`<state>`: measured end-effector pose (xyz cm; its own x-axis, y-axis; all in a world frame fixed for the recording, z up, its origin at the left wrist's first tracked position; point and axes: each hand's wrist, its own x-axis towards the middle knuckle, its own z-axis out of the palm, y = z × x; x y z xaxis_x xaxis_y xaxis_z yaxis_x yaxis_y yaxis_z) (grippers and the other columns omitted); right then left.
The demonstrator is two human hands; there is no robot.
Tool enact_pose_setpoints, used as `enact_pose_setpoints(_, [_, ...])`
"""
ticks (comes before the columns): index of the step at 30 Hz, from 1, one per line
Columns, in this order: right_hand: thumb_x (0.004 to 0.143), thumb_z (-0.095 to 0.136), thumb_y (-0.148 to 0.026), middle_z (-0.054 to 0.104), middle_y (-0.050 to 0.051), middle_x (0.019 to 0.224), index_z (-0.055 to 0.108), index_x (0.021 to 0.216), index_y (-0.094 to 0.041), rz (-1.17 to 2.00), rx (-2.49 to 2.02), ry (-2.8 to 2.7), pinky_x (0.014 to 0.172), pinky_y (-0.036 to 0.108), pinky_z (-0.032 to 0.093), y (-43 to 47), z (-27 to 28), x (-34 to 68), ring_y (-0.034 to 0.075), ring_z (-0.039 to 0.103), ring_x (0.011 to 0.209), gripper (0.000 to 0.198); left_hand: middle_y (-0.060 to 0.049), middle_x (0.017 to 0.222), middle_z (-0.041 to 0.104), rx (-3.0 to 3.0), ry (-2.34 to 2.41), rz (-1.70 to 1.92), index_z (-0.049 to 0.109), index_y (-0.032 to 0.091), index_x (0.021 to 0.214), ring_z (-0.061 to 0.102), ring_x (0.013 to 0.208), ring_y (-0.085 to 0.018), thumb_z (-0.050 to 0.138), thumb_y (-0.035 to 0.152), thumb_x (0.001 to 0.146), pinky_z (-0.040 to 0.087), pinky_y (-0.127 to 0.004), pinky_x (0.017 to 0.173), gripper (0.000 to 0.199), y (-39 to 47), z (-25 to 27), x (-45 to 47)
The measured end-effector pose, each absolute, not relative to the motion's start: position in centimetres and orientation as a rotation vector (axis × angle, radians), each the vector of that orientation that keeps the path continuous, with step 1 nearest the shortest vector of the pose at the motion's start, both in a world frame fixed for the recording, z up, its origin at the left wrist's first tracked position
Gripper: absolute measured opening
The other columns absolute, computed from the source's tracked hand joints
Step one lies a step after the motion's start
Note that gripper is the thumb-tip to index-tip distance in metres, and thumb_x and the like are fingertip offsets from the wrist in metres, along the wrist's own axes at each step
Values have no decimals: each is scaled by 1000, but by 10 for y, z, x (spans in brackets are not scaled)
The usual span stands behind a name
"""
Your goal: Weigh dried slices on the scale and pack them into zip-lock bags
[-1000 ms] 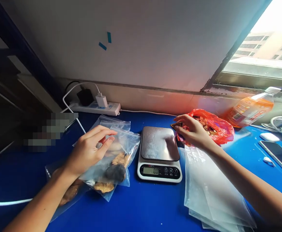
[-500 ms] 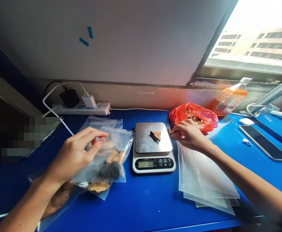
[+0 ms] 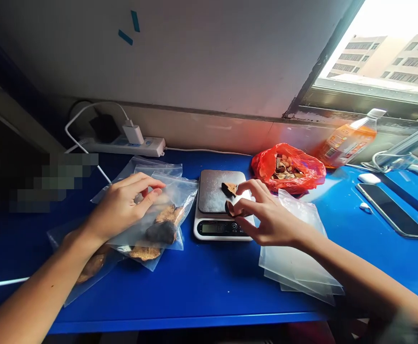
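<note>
My right hand pinches a small curved, dark brown dried piece at the front of the kitchen scale's metal plate. Another dried piece, brown with a dark side, lies on that plate. Part of the scale's panel is covered by my fingers, and its display cannot be read. Over clear zip bags to the left of the scale, my left hand hovers with thumb and fingers slightly apart and nothing between them. Larger dried brown and black chunks show inside these bags.
Behind the scale, a red plastic bag holds many dried pieces. Flat clear bags lie under my right forearm. A phone, an earbud case and an orange drink bottle are on the right; a power strip sits back left.
My right hand has moved left from beside the red bag to over the scale, carrying a dried piece. My left hand stays over the zip bags. The view has shifted slightly.
</note>
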<state>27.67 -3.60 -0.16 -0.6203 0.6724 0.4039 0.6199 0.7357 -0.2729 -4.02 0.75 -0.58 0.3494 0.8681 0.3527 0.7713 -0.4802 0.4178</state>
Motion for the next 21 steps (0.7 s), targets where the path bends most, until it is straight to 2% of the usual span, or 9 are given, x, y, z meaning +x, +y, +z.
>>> enact_pose_setpoints(4, [85, 56, -16, 51, 13, 112, 59, 101, -22, 70, -1047, -2505, 88, 46, 48, -24, -4, 272, 25, 49, 105, 18, -1, 99, 67, 2463, 1435, 812, 66, 24, 96, 62, 93, -17, 45, 38, 92, 47, -26, 83, 25, 4, -3, -43])
enact_pose_setpoints(8, [87, 56, -23, 51, 13, 117, 56, 114, -25, -35, -1099, -2414, 89, 49, 48, -12, 4, 277, 26, 50, 107, 27, -2, 101, 65, 2519, 1383, 786, 66, 22, 100, 62, 94, -16, 47, 36, 93, 46, -26, 86, 24, 1, 0, -46])
enact_pose_setpoints(14, [86, 60, -27, 61, 11, 106, 62, 102, -23, -290, -1195, -2193, 91, 47, 44, -9, 21, 317, 27, 53, 104, 17, 0, 103, 63, 2578, 1317, 823, 65, 24, 104, 62, 95, -14, 50, 30, 93, 45, -22, 87, 20, -3, 2, -47])
enact_pose_setpoints(16, [85, 61, -28, 66, 9, 97, 64, 96, -23, -217, -1280, -2044, 88, 44, 44, -7, 19, 339, 25, 57, 96, 12, 1, 103, 63, 2577, 1307, 817, 64, 25, 104, 62, 96, -14, 50, 29, 93, 45, -22, 88, 19, -4, 2, -47])
enact_pose_setpoints(21, [80, 65, -37, 66, 7, 82, 64, 86, -19, 364, -1438, -1354, 66, 31, 47, 5, -6, 394, 18, 61, 74, 19, 1, 104, 65, 2574, 1305, 799, 64, 26, 104, 63, 95, -15, 49, 30, 92, 48, -23, 86, 20, -5, 3, -46])
